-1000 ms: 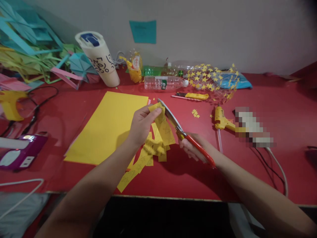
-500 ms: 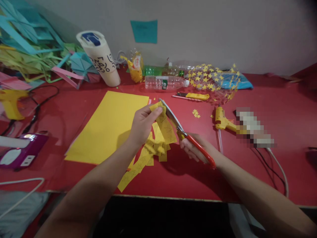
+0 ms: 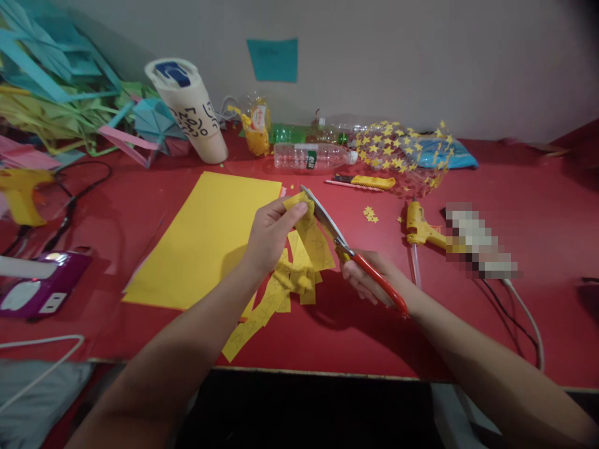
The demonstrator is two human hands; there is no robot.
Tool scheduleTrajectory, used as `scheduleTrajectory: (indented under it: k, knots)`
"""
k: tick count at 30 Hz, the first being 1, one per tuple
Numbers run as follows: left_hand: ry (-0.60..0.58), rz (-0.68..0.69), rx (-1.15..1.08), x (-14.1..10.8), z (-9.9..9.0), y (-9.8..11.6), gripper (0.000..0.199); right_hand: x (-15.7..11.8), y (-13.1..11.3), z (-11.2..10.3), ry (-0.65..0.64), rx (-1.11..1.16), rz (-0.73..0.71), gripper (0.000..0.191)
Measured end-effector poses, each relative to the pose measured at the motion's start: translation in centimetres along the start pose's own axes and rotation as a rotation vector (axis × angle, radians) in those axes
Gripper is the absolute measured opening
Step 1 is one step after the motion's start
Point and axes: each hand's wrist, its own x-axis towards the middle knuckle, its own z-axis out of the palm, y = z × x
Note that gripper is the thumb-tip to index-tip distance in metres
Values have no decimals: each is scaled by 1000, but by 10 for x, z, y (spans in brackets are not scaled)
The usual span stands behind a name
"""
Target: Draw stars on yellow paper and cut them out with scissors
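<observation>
Between the thumb and fingers of my left hand (image 3: 271,234) is a strip of yellow paper (image 3: 318,245) with star outlines drawn on it. My right hand (image 3: 367,277) grips red-handled scissors (image 3: 334,231), whose blades lie along the upper right edge of the strip. Whether the blades are fully closed is hard to make out. Below my hands, a loose pile of yellow paper pieces (image 3: 276,293) lies on the red table, some marked with stars. Large yellow sheets (image 3: 201,243) are stacked to the left, partly under my left forearm.
Small cut stars (image 3: 370,215) and a yellow utility knife (image 3: 373,182) lie beyond my right hand. A glue gun (image 3: 421,227) is at right, another (image 3: 25,193) at far left. Behind stand a white tumbler (image 3: 191,112), a plastic bottle (image 3: 311,156) and star-covered clear plastic (image 3: 397,149).
Almost nothing differs. My right hand and the scissors have shifted very slightly, while the left hand stays in place with the strip.
</observation>
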Motion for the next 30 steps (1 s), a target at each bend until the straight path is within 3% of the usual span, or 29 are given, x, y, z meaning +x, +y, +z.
scheduleTrajectory:
  k: [19,25,28,30]
  knots:
    - [-47,-67,-47,7,-10,9,16,0,-3,-6,35,5,-14,56]
    - [-156,-319,-165,13,-14,10,23,4,2,-9,43,29,-58,58]
    - [-131,-435,-312,12,-12,7,18,8,6,-10,6,136,-136,56]
    - [-127,-441,-354,9,-7,4,11,10,10,-10,-25,201,-178,55]
